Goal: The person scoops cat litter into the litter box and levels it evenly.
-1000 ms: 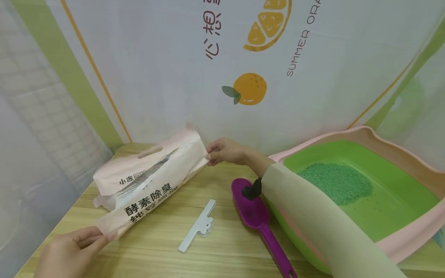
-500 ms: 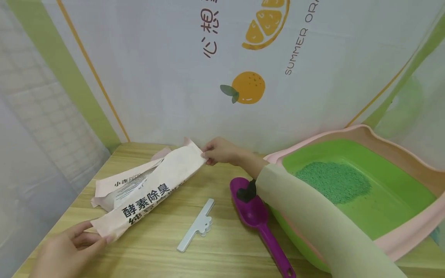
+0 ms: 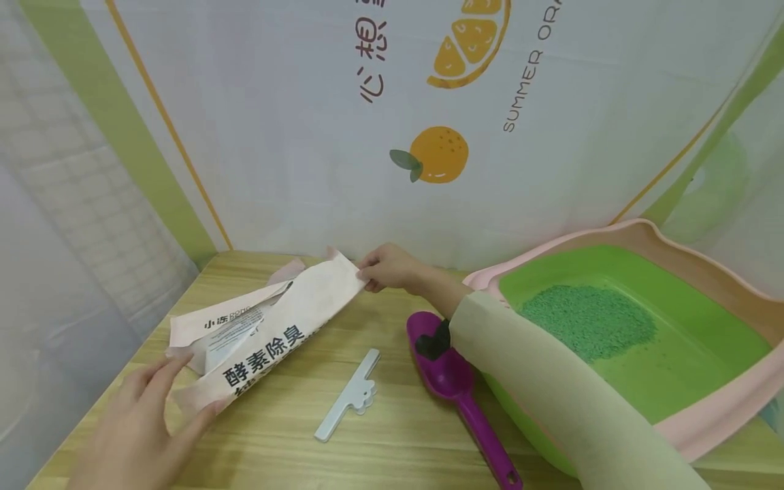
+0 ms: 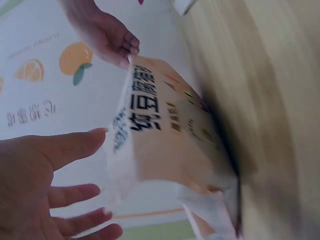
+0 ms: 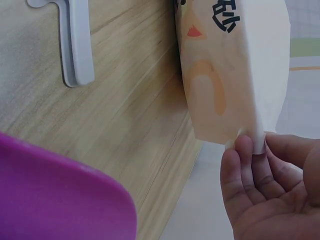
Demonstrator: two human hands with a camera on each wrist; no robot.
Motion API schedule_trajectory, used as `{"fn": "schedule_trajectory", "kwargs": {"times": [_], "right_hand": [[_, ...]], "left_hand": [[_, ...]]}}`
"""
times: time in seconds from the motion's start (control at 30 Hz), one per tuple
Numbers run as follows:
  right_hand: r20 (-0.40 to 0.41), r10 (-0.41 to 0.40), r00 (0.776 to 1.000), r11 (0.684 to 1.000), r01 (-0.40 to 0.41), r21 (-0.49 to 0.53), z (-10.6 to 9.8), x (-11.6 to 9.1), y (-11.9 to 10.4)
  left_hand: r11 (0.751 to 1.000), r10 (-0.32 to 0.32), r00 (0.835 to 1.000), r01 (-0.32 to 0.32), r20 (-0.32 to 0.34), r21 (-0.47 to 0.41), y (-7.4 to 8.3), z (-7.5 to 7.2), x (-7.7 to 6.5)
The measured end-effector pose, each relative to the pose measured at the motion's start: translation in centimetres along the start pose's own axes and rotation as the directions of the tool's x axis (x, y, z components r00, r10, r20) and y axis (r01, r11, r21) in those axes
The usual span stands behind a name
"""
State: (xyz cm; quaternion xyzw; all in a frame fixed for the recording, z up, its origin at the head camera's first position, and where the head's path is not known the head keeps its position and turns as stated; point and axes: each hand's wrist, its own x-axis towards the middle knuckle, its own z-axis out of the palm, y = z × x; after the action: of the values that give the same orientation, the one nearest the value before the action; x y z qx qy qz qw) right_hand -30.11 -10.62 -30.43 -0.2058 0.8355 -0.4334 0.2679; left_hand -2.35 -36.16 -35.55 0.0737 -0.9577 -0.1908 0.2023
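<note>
A pale cat litter bag (image 3: 318, 299) with black lettering lies slanted on the table, its top folded over into a long strip. Beside the strip's near left end, my left hand (image 3: 131, 422) has its thumb and fingers spread. The left wrist view shows those fingers (image 4: 80, 222) apart from one another and around no part of the bag. At the far right end of the fold, my right hand (image 3: 395, 267) pinches the bag's corner between thumb and fingers. A white bag clip (image 3: 347, 396) rests on the wood in front of the bag.
A purple scoop (image 3: 450, 374) lies right of the clip, handle toward me. Further right stands a green litter box (image 3: 692, 381) with a pink rim, holding green litter pellets (image 3: 591, 323). A printed curtain (image 3: 294, 136) hangs behind the wooden table (image 3: 263, 449).
The bag's raised back part has come down and its top now lies folded over. My left hand has let go of the near end and spread its fingers. My right hand keeps its pinch.
</note>
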Motion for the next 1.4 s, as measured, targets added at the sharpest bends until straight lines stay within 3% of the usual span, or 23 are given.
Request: {"fn": "schedule_trajectory", "kwargs": {"times": [0.07, 0.13, 0.2, 0.23, 0.3, 0.43, 0.6, 0.7, 0.83, 0.97, 1.1, 1.27, 1.4], "right_hand": [[-0.012, 0.006, 1.000, 1.000, -0.006, -0.007, 0.1, 0.0, 0.1], [-0.022, 0.014, 1.000, 1.000, -0.014, -0.009, 0.1, -0.1, 0.1], [-0.028, 0.022, 0.999, 1.000, -0.023, -0.012, 0.1, -0.1, 0.2], [-0.028, 0.026, 0.999, 1.000, -0.026, -0.014, 0.1, -0.1, 0.2], [-0.024, 0.029, 0.999, 0.999, -0.030, -0.016, 0.2, -0.2, 0.2], [-0.018, 0.025, 1.000, 0.999, -0.025, -0.033, 0.4, -0.3, 0.2], [-0.042, 0.034, 0.999, 0.999, -0.035, -0.035, 0.6, -0.7, 0.3], [-0.050, 0.030, 0.998, 0.997, -0.033, -0.064, 0.8, -1.0, 0.3], [-0.056, -0.005, 0.998, 0.983, -0.006, -0.182, 1.2, -1.5, 0.0], [-0.066, -0.058, 0.996, 0.925, 0.029, -0.378, 1.7, -2.1, -0.2], [-0.062, -0.112, 0.992, 0.831, 0.059, -0.554, 2.6, -2.9, -0.3], [-0.089, -0.102, 0.991, 0.742, 0.016, -0.671, 4.0, -4.8, -1.1], [-0.149, -0.162, 0.976, 0.740, 0.021, -0.672, 5.0, -7.0, -1.9]], "left_hand": [[0.986, 0.166, 0.983, -0.165, -0.081, 0.024, 0.9, 0.4, 0.3], [0.947, 0.320, 0.939, -0.313, -0.128, 0.073, 1.8, 1.0, 0.8], [0.905, 0.418, 0.903, -0.405, -0.098, 0.128, 2.8, 1.5, 1.1], [0.891, 0.443, 0.894, -0.429, -0.069, 0.149, 3.3, 1.8, 1.3], [0.875, 0.451, 0.892, -0.442, -0.004, 0.197, 4.1, 2.2, 1.4], [0.860, 0.404, 0.908, -0.417, 0.109, 0.295, 5.0, 3.1, 1.6], [0.829, 0.387, 0.907, -0.422, 0.169, 0.368, 5.2, 4.1, 1.9], [0.828, 0.368, 0.909, -0.416, 0.196, 0.375, 5.1, 4.4, 2.0], [0.837, 0.349, 0.906, -0.417, 0.241, 0.354, 4.9, 4.8, 2.2], [0.858, 0.336, 0.904, -0.410, 0.265, 0.310, 4.9, 5.3, 2.4], [0.870, 0.342, 0.907, -0.404, 0.245, 0.282, 4.8, 5.5, 2.4], [0.867, 0.371, 0.904, -0.419, 0.212, 0.271, 4.6, 5.7, 2.3], [0.863, 0.388, 0.900, -0.430, 0.199, 0.265, 4.5, 5.6, 2.3]]}}
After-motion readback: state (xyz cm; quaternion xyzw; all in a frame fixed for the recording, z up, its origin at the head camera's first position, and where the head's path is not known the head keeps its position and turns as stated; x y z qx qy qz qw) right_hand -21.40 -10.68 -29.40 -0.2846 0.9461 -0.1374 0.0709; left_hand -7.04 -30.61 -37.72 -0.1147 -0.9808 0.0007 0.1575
